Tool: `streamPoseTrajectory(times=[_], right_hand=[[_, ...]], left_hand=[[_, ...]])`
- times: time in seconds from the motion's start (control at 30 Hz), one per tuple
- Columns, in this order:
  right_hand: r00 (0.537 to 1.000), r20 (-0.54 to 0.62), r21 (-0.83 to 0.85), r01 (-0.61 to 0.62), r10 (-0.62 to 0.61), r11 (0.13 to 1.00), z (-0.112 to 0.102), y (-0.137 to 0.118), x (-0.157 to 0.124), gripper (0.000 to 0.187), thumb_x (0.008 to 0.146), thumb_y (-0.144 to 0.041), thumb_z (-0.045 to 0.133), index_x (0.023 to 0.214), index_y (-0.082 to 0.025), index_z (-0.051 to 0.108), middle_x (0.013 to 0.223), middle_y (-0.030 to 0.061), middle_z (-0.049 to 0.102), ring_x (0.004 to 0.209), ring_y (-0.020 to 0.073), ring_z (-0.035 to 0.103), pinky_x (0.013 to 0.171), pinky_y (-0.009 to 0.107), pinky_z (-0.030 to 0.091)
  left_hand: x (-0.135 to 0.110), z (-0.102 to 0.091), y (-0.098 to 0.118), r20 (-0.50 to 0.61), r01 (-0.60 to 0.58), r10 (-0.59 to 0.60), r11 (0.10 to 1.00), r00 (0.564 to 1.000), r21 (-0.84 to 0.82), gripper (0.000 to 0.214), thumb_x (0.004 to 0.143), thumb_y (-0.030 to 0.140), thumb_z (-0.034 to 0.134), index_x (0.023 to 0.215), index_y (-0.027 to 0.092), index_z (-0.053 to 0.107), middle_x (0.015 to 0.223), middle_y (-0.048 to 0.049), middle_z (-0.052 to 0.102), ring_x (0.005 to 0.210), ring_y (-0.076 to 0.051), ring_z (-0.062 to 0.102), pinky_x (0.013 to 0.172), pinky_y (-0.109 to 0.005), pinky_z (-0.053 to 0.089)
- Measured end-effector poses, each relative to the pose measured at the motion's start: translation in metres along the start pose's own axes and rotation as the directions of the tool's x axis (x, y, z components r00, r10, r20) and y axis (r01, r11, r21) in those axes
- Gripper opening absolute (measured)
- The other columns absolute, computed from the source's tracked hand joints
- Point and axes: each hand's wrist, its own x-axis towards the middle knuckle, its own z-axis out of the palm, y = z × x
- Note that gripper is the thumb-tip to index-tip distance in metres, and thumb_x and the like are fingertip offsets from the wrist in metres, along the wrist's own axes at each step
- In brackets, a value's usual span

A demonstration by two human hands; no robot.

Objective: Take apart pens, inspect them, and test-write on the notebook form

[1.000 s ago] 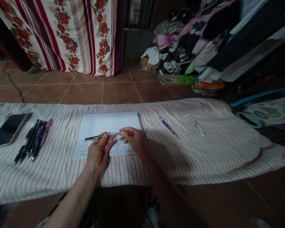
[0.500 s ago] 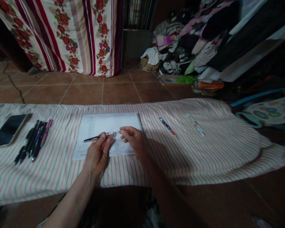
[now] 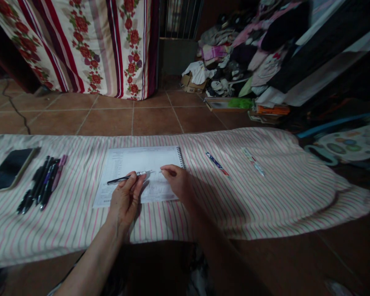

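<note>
My left hand (image 3: 126,200) pinches a thin black pen (image 3: 123,179) with a silvery front end, holding it level over the spiral notebook (image 3: 132,158). A small gap separates the pen's tip from my right hand (image 3: 178,182), which rests on the page with its fingers curled into a pinch. Whether those fingers hold anything is too small to tell. The notebook lies open on a pink-and-green striped cloth (image 3: 265,197) spread on the floor.
Several dark pens (image 3: 43,183) and a phone (image 3: 9,168) lie on the cloth at the left. A blue-red pen (image 3: 217,163) and a white pen (image 3: 254,162) lie to the right. Beyond are tiled floor (image 3: 154,119), a floral curtain (image 3: 89,45) and piled clothes (image 3: 243,53).
My right hand has come off the pen's tip and drawn slightly to the right. My left hand keeps the pen in nearly the same spot.
</note>
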Motion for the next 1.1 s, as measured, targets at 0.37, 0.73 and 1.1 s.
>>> streamPoseTrajectory(times=[0.37,0.73,1.1], right_hand=[[0.993,-0.03,-0.418,0.094,-0.117,0.903,-0.0029,0.0031,-0.0046,0.013,0.08,-0.02,0.06,0.083,-0.021,0.072,0.083,0.0061,0.065,0.075,0.0163,0.06,0.073,0.027,0.045],[0.991,-0.041,-0.455,0.093,-0.125,0.886,-0.0059,0.0023,-0.0067,0.015,0.079,-0.018,0.057,0.087,-0.02,0.07,0.084,0.0059,0.066,0.074,0.0167,0.061,0.072,0.028,0.045],[0.991,-0.024,-0.327,0.114,-0.129,0.938,-0.01,-0.0038,-0.0076,0.016,0.077,-0.016,0.057,0.089,-0.019,0.067,0.084,0.0039,0.064,0.067,0.0125,0.061,0.068,0.025,0.047]], left_hand=[[0.0001,-0.0005,0.0014,0.005,-0.001,0.001,1.0,1.0,0.026,0.017,0.084,0.0,0.048,0.074,0.01,0.057,0.071,-0.0038,0.066,0.072,-0.013,0.069,0.065,-0.014,0.057],[0.0004,-0.0005,0.0004,-0.006,0.022,-0.021,0.999,1.0,0.026,0.018,0.085,0.001,0.048,0.074,0.011,0.058,0.071,-0.0039,0.066,0.072,-0.012,0.07,0.063,-0.014,0.057],[0.0005,0.0021,-0.0021,0.006,0.004,-0.004,1.0,1.0,0.013,0.02,0.084,-0.002,0.047,0.071,0.01,0.057,0.071,-0.004,0.065,0.068,-0.012,0.069,0.067,-0.017,0.058]])
